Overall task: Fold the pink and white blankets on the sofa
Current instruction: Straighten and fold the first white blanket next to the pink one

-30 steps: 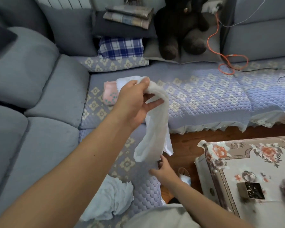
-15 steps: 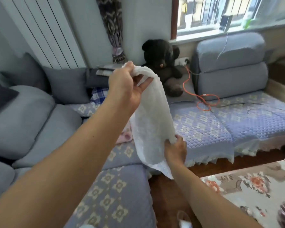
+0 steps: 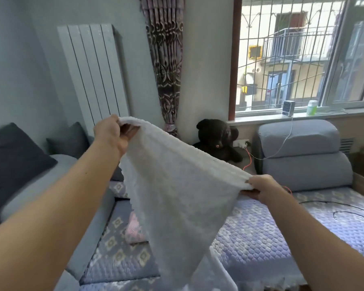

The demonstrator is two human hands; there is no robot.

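A white textured blanket (image 3: 177, 198) hangs spread in the air in front of me, above the sofa. My left hand (image 3: 110, 134) grips its upper left corner, raised high. My right hand (image 3: 263, 185) pinches the other top corner, lower and to the right. The cloth stretches taut between both hands and drapes down to the bottom of the view. A pink blanket (image 3: 135, 227) lies on the sofa seat (image 3: 261, 238) behind the white one, mostly hidden by it.
A dark teddy bear (image 3: 216, 140) sits in the sofa's corner beside an orange cable (image 3: 249, 156). Grey cushions (image 3: 298, 156) stand at the right, dark pillows (image 3: 13, 162) at the left. A black cable (image 3: 345, 208) lies on the right seat. A radiator (image 3: 93, 70) and a window are behind.
My right hand slid along the white blanket's edge and moved out to the right, spreading the cloth wide. Both hands rose and the view tilted up toward the window.
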